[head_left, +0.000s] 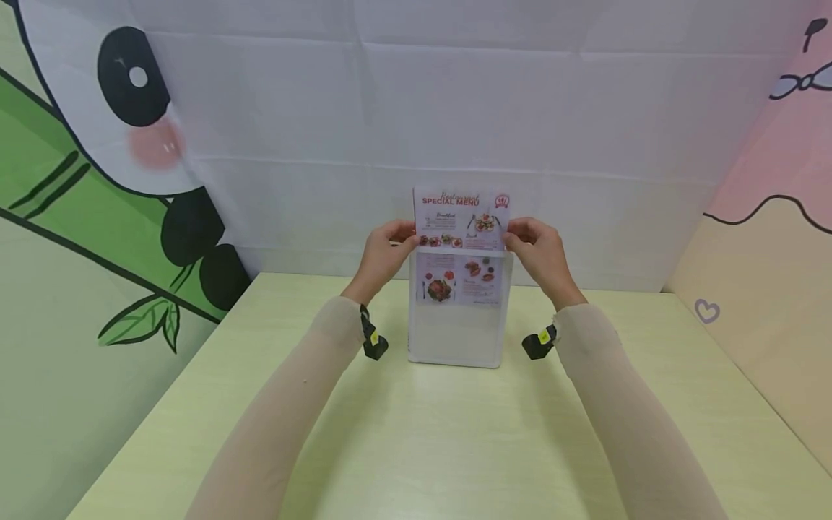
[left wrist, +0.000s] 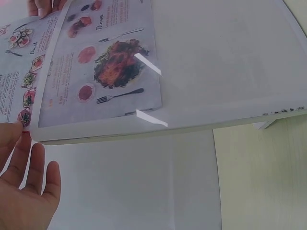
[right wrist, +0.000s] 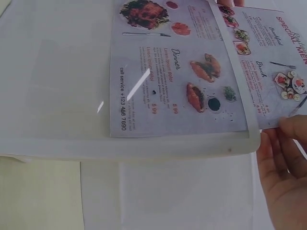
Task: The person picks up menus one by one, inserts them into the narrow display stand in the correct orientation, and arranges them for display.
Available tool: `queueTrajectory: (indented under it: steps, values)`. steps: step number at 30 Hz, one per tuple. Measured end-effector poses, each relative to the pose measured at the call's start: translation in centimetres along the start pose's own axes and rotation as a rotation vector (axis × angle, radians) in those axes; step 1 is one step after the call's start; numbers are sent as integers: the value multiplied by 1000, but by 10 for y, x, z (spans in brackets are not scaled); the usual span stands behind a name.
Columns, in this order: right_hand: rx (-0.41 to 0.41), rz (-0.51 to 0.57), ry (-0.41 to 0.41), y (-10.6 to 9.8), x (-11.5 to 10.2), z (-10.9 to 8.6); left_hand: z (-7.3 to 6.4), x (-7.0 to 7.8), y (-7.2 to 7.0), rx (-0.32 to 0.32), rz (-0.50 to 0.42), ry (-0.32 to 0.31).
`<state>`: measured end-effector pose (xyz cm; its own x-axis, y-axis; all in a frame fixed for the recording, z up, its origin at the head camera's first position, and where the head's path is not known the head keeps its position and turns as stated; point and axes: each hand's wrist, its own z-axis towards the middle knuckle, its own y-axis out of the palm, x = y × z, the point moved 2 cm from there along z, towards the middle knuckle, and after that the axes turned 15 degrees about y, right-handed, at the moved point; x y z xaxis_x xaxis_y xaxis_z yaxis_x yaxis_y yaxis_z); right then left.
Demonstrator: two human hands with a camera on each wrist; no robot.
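Note:
A printed menu sheet [head_left: 458,217] sits partly inside a clear, white-edged upright sign holder [head_left: 457,336] on the table. Its upper half sticks out above the holder's top edge, while the lower half shows through the clear front. My left hand [head_left: 385,254] pinches the sheet's left edge just above the holder. On the opposite edge, at about the same height, my right hand [head_left: 541,254] pinches the paper. Both wrist views show thumb and fingers on the menu's margins, with food pictures [left wrist: 122,64] and the text "Dinner" behind the clear panel [right wrist: 57,72].
The holder stands on a pale wood-look table [head_left: 455,440], near its back edge. Behind it hangs a creased white backdrop [head_left: 455,108]. Cartoon-printed panels border the left [head_left: 97,238] and right [head_left: 767,289] sides. A small dark camera is strapped to each wrist.

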<state>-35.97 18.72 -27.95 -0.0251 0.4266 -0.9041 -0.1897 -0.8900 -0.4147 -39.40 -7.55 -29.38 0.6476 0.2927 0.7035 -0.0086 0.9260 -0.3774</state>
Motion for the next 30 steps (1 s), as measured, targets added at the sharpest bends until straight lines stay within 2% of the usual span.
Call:
queueTrajectory:
  steps: [15,30]
  values:
    - [9,-29,11,0,6,-1,0,-1,1,2,-8,17]
    - [14,-32,-38,1,8,-1,-1,-2,1,-8,7,1]
